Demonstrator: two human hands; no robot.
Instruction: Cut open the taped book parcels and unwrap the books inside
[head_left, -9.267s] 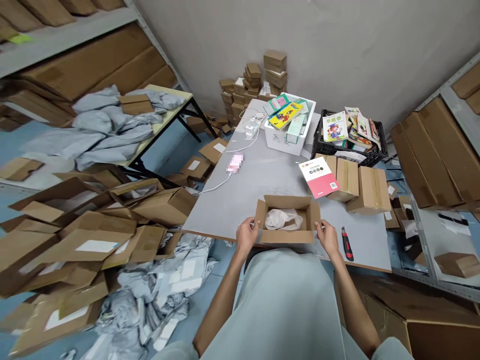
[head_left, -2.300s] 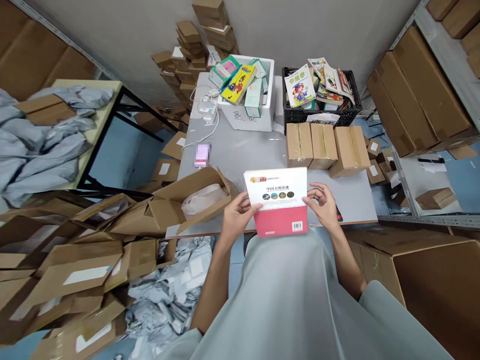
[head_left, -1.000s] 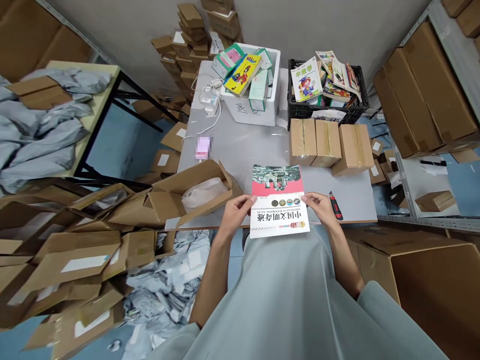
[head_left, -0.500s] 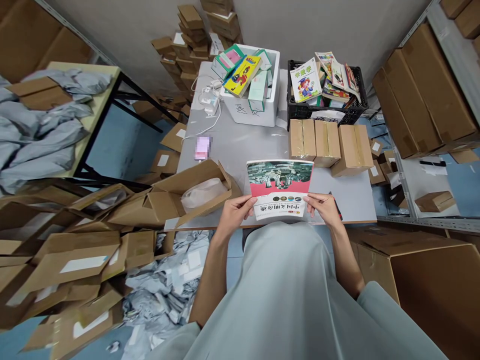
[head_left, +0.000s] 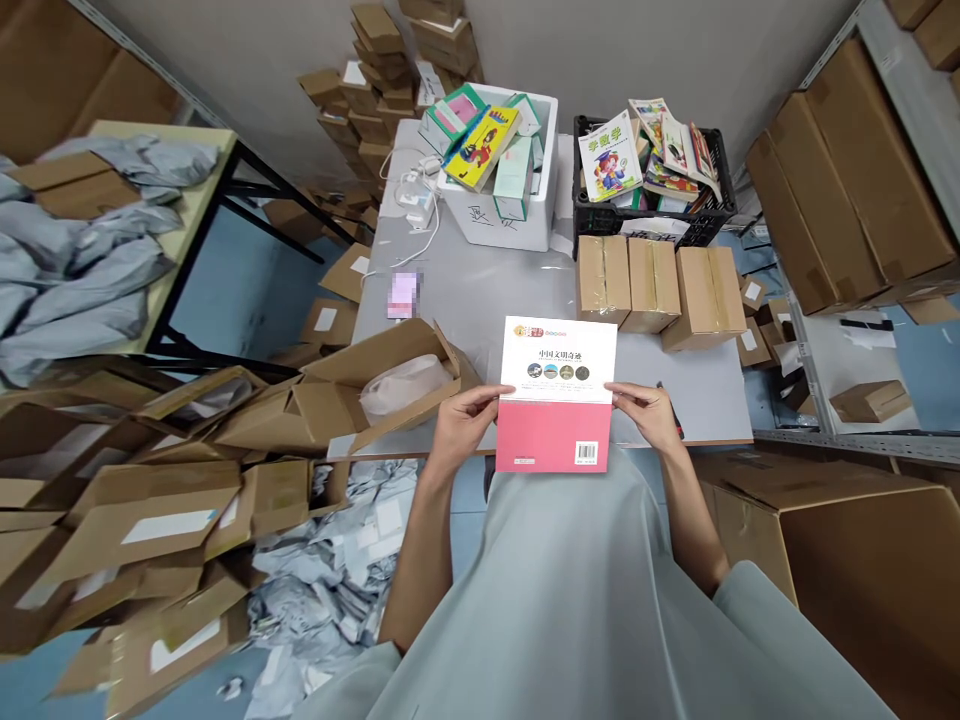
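Observation:
Between my hands I hold a thin book (head_left: 555, 425) by its side edges, over the front edge of the table. Its white and pink back cover, with a barcode at the lower right, faces me. My left hand (head_left: 466, 425) pinches the left edge and my right hand (head_left: 646, 410) pinches the right edge. Just left of the book lies an open cardboard box (head_left: 337, 385) with a white wrapped item (head_left: 409, 388) inside. A dark and red object (head_left: 673, 415) shows partly behind my right hand.
On the grey table (head_left: 480, 300) stand a white foam box (head_left: 499, 235) of cartons, a black crate (head_left: 656, 228) of books and several closed cardboard boxes (head_left: 652, 285). A phone (head_left: 403, 295) lies at left. Opened boxes (head_left: 157, 510) and grey plastic wrapping (head_left: 330, 580) cover the floor.
The book has been turned over: its picture cover showed upside down before, and its back cover with the barcode shows upright now. Both hands still grip its sides.

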